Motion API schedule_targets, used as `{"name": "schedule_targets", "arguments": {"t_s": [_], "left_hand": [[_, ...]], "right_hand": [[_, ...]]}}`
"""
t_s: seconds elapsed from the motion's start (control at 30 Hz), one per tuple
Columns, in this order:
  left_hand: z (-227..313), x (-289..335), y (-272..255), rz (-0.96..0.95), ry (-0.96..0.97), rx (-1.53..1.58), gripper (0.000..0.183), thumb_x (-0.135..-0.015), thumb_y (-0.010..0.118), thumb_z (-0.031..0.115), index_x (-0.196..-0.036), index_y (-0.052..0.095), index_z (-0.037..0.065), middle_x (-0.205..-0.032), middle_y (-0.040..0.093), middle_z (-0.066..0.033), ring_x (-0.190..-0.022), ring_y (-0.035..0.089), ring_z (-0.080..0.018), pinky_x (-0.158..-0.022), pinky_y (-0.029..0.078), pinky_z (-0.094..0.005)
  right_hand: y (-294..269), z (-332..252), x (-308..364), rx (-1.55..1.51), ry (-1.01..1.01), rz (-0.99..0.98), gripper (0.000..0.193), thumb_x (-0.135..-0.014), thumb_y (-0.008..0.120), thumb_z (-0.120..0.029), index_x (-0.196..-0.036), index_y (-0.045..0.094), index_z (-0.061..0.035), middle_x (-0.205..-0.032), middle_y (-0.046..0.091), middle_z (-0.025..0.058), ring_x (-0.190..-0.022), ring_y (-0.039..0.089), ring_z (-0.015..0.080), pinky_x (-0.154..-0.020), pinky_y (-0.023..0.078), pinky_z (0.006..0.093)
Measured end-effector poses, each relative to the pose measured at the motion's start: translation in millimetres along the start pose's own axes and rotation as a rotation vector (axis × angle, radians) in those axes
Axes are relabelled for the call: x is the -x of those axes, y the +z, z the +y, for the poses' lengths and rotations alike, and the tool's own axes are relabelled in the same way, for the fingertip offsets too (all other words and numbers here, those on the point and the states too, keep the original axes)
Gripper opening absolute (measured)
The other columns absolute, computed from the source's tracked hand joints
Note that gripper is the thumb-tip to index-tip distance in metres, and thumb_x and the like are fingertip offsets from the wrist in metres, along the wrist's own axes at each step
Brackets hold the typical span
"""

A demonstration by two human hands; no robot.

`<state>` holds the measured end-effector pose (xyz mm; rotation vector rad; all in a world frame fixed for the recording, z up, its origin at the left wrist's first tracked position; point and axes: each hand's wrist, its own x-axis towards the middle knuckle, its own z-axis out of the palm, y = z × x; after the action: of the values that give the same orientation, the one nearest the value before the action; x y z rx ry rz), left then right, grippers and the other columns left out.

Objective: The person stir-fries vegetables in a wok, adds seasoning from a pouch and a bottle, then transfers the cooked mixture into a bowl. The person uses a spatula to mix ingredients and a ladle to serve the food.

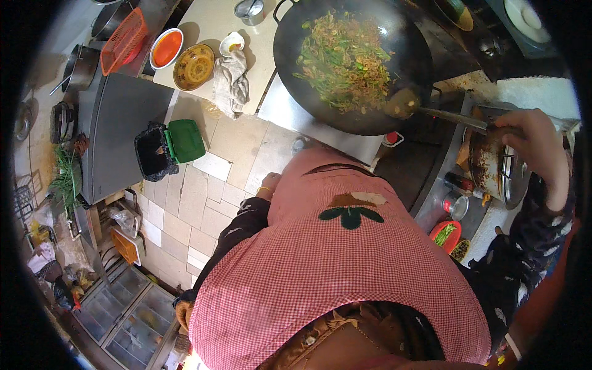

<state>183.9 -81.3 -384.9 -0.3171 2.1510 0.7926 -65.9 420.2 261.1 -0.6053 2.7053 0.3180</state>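
My right hand (pixel 535 132), on the right, is closed around the handle end of a long metal ladle (pixel 453 116). The bowl of the ladle rests at the near right side of the food in a big dark wok (pixel 414 46). In the wok lies a stir-fry of green strips and brownish bits (pixel 345 58), with some haze over it. Beside the pink checked apron hangs my left hand (pixel 269 184), low at the left; the apron hides its fingers partly, and I see nothing held in it.
Left of the wok, a counter (pixel 203 24) carries a red-lined bowl (pixel 166 49), a brown bowl (pixel 193 66) and a cloth (pixel 230 86). A bin with a green lid (pixel 186 140) stands on the floor. A stained pot (pixel 487 154) and a red bowl of green pieces (pixel 445 234) sit at right.
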Motion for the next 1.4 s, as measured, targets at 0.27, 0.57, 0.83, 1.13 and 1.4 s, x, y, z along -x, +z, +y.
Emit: {"name": "schedule_targets", "arguments": {"t_s": [0.27, 0.57, 0.83, 1.13, 1.4], "left_hand": [[-3.6, -5.9, -3.8, -0.083, 0.265, -0.336, 0.039, -0.086, 0.054, 0.039, -0.103, 0.070, 0.008, -0.113, 0.067, -0.0174, -0.108, 0.060, -0.0385, -0.094, 0.048, -0.0422], [-4.4, -0.4, 1.9, -0.018, 0.029, -0.028, 0.039, -0.087, 0.055, 0.040, -0.100, 0.072, 0.008, -0.116, 0.065, -0.0191, -0.110, 0.061, -0.0362, -0.093, 0.049, -0.0423], [25.0, 1.4, -25.7, -0.207, 0.190, -0.479, 0.039, -0.090, 0.051, 0.037, -0.101, 0.072, 0.006, -0.116, 0.065, -0.0198, -0.106, 0.063, -0.0367, -0.090, 0.052, -0.0440], [17.1, -12.5, -5.8, 0.065, 0.195, -0.190, 0.032, -0.090, 0.050, 0.029, -0.094, 0.072, 0.007, -0.109, 0.068, -0.0171, -0.103, 0.064, -0.0366, -0.087, 0.052, -0.0450], [-3.7, -14.4, -11.0, -0.033, 0.265, -0.486, 0.029, -0.088, 0.053, 0.028, -0.085, 0.070, 0.005, -0.097, 0.070, -0.0164, -0.095, 0.066, -0.0354, -0.082, 0.052, -0.0454]], "right_hand": [[61.3, 19.7, -116.5, -0.540, 0.162, -0.109, 0.021, -0.086, 0.066, -0.010, -0.106, 0.070, -0.0045, -0.093, 0.065, 0.0106, -0.070, 0.060, 0.0155, -0.060, 0.048, 0.0298], [-10.2, 34.8, -61.5, -0.629, 0.249, -0.435, 0.021, -0.087, 0.061, -0.005, -0.107, 0.068, -0.0030, -0.074, 0.060, 0.0040, -0.052, 0.051, 0.0073, -0.043, 0.039, 0.0212], [94.0, -57.2, -125.0, -0.905, 0.035, -0.243, 0.035, -0.099, 0.050, -0.022, -0.132, 0.056, -0.0112, -0.074, 0.059, 0.0022, -0.042, 0.048, 0.0054, -0.036, 0.037, 0.0200], [95.2, 25.2, -47.5, -1.394, 0.447, -0.068, 0.041, -0.100, 0.049, -0.030, -0.136, 0.054, -0.0119, -0.084, 0.059, 0.0015, -0.050, 0.046, 0.0036, -0.044, 0.035, 0.0150], [224.6, -111.0, -49.5, -0.599, 0.261, 0.013, 0.044, -0.092, 0.058, -0.013, -0.134, 0.053, -0.0036, -0.116, 0.064, 0.0225, -0.104, 0.065, 0.0341, -0.087, 0.049, 0.0412]]}}
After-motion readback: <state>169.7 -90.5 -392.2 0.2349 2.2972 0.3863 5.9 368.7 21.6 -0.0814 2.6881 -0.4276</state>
